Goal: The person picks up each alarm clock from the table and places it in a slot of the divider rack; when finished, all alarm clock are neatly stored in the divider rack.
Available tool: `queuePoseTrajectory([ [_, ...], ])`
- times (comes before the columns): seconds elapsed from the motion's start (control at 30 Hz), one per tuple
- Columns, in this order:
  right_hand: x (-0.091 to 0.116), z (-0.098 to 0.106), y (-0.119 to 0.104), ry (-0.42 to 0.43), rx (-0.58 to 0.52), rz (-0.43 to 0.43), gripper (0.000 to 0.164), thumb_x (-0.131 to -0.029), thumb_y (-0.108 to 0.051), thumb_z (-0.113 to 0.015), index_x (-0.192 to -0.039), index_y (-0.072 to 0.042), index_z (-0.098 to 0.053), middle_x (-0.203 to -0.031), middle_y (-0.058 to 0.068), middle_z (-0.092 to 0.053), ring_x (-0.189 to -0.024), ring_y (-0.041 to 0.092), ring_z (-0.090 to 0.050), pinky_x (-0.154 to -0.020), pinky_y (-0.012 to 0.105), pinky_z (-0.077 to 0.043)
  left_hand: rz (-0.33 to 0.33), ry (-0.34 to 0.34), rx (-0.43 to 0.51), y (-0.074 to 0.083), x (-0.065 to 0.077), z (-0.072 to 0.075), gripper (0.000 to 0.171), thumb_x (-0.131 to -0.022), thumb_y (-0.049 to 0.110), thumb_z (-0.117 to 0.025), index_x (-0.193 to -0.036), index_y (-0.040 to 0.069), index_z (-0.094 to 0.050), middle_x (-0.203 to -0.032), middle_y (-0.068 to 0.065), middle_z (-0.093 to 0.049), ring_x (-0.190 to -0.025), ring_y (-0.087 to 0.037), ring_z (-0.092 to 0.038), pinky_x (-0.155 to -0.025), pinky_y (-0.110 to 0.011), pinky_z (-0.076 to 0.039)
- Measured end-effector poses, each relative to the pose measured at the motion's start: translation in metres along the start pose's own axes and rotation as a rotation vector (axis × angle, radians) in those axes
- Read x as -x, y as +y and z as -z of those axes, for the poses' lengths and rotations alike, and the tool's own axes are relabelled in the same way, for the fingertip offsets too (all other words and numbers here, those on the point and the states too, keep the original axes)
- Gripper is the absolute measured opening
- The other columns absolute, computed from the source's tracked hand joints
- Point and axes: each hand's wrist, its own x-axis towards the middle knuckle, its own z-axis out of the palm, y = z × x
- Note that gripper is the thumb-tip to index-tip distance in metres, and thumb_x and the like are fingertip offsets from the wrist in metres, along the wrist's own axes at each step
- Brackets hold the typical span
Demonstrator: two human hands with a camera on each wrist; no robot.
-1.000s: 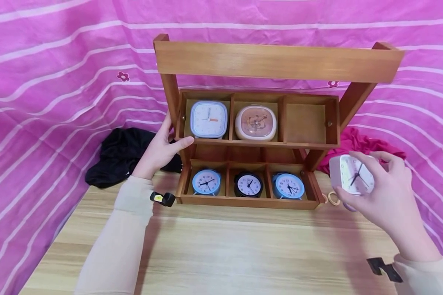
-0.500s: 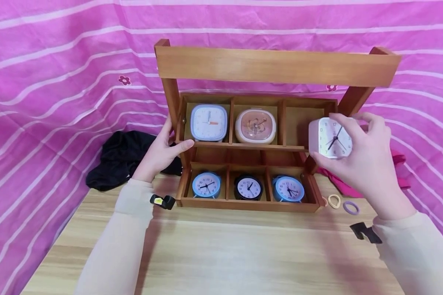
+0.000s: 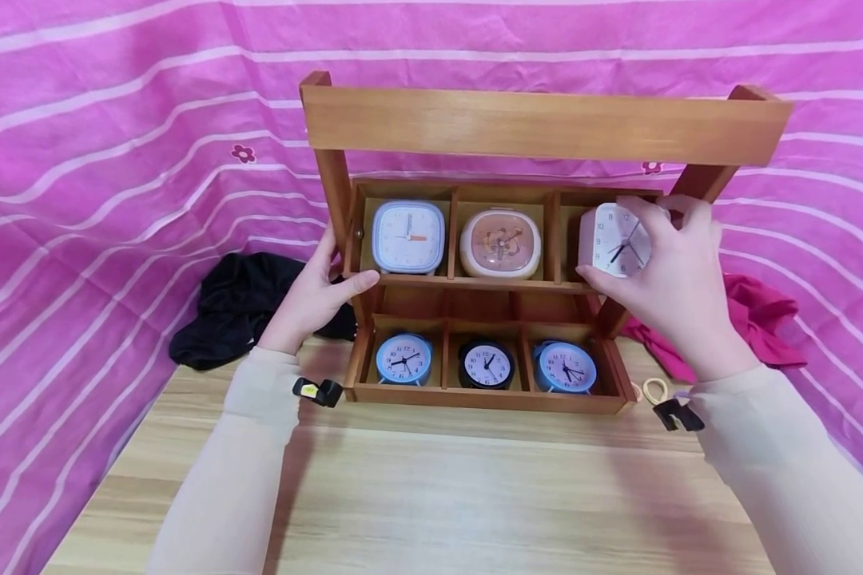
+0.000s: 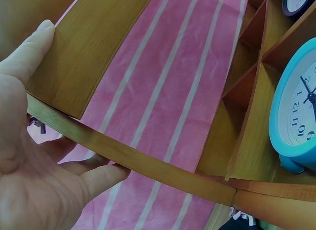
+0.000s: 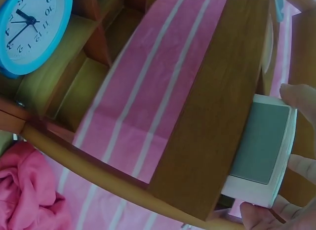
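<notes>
A white square alarm clock [image 3: 614, 239] is pinched by its edges between the thumb and fingers of my right hand [image 3: 672, 275]. The clock is partly inside the upper right compartment of a brown wooden rack [image 3: 539, 128]; in the right wrist view its grey-backed body juts past the shelf front. My left hand [image 3: 316, 291] holds the rack's left side, thumb at the shelf front and fingers around the side rail [image 4: 143, 158]. A blue-rimmed square clock [image 3: 407, 237] and a pink oval clock [image 3: 502, 243] occupy the other upper compartments.
The lower tier holds a blue round clock [image 3: 403, 360], a black one [image 3: 486, 366] and another blue one [image 3: 566, 368]. Black cloth [image 3: 230, 307] lies left, pink cloth [image 3: 751, 323] right. A yellow ring [image 3: 655, 390] lies on the wooden table [image 3: 446, 487].
My right hand has carried the white clock leftward and up from the rack's right side into the upper right compartment. My left hand has stayed in place.
</notes>
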Motion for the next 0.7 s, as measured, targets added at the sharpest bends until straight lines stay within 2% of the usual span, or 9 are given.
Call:
queuePoseTrajectory([
  [0.2, -0.007, -0.008, 0.003, -0.077, 0.034, -0.018, 0.087, -0.072, -0.039, -0.096, -0.145, -0.01, -0.059, -0.145, 0.036, -0.035, -0.141, 0.048, -0.03, -0.103, 0.075, -0.033, -0.01, 0.009, -0.004, -0.02, -0.007, 0.002, 0.095, -0.098, 0.018, -0.074, -0.165, 0.047, -0.013, -0.17, 0.003, -0.028, -0.144, -0.039, -0.043, -0.118, -0.062, -0.036],
  [0.37, -0.011, -0.013, 0.003, -0.172, 0.098, -0.023, 0.089, -0.078, -0.042, -0.089, -0.151, -0.007, -0.051, -0.141, 0.036, -0.043, -0.143, 0.051, -0.027, -0.105, 0.078, -0.03, -0.021, 0.012, -0.018, -0.025, -0.01, 0.003, 0.094, -0.097, 0.025, -0.076, -0.162, 0.055, -0.016, -0.167, 0.006, -0.031, -0.142, -0.037, -0.045, -0.117, -0.061, -0.037],
  [0.53, -0.013, -0.015, -0.001, -0.25, 0.131, -0.051, 0.088, -0.083, -0.043, -0.084, -0.153, -0.007, -0.045, -0.138, 0.035, -0.048, -0.143, 0.053, -0.024, -0.103, 0.078, -0.031, -0.02, 0.008, -0.017, -0.026, -0.01, 0.003, 0.093, -0.097, 0.027, -0.077, -0.161, 0.057, -0.017, -0.167, 0.006, -0.031, -0.143, -0.038, -0.045, -0.116, -0.062, -0.037],
  [0.7, -0.015, -0.018, -0.002, -0.287, 0.128, -0.034, 0.083, -0.089, -0.041, -0.079, -0.151, -0.001, -0.041, -0.136, 0.037, -0.046, -0.142, 0.055, -0.021, -0.109, 0.075, -0.022, -0.018, 0.01, -0.013, -0.026, -0.01, 0.003, 0.093, -0.097, 0.026, -0.077, -0.163, 0.054, -0.017, -0.168, 0.004, -0.03, -0.144, -0.04, -0.043, -0.116, -0.062, -0.038],
])
